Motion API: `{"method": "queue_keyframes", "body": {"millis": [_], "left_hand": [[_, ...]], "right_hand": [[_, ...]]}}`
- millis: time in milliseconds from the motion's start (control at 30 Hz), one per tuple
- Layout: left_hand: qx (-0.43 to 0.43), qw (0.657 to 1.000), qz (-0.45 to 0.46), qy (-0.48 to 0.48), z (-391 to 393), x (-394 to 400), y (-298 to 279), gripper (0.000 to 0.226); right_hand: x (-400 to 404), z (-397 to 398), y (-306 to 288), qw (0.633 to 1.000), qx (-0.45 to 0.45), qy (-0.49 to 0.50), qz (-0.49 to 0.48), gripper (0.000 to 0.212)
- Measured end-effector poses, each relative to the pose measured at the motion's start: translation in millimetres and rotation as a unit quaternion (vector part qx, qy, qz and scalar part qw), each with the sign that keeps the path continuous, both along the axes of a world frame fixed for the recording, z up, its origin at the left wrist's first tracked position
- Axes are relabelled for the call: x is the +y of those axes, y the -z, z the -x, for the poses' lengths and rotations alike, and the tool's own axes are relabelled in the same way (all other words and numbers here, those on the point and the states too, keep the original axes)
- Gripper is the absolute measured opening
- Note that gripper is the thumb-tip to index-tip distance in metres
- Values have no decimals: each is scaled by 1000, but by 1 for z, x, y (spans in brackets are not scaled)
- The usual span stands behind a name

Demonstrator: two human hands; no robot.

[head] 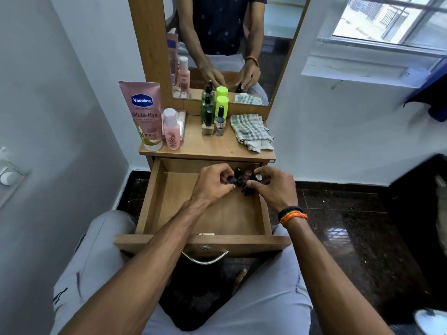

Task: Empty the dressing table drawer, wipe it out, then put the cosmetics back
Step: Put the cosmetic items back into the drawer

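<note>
Head view showed the left hand [212, 183] pinching a dark-capped bottle [231, 180] in curled fingers [223, 176], and the right hand [274, 187] with fingers curled onto small nail polish bottles [246, 182] clustered at the open drawer [154, 201] back right; their count was unclear. On the surface [208, 147] stood one pink tube [145, 112], one pink bottle [171, 130], two green bottles [214, 108], two polish bottles [214, 124] and one checked cloth [251, 131], below a mirror [232, 44], white walls and dark floor.
</note>
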State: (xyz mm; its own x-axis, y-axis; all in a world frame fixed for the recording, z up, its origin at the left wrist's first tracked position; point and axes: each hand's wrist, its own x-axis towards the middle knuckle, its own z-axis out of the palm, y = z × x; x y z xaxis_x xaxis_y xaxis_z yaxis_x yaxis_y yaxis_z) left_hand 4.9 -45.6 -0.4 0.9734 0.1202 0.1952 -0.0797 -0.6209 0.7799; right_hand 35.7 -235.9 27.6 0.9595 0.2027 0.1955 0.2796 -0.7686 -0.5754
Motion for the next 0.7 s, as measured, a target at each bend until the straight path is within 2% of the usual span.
{"method": "queue_keyframes", "body": {"millis": [267, 700], "left_hand": [[82, 996, -16, 23, -6, -14, 20, 32], [56, 998, -34, 15, -11, -20, 21, 30]], "right_hand": [[1, 1, 23, 997, 2, -22, 75, 34], [3, -6, 36, 995, -6, -27, 96, 35]]}}
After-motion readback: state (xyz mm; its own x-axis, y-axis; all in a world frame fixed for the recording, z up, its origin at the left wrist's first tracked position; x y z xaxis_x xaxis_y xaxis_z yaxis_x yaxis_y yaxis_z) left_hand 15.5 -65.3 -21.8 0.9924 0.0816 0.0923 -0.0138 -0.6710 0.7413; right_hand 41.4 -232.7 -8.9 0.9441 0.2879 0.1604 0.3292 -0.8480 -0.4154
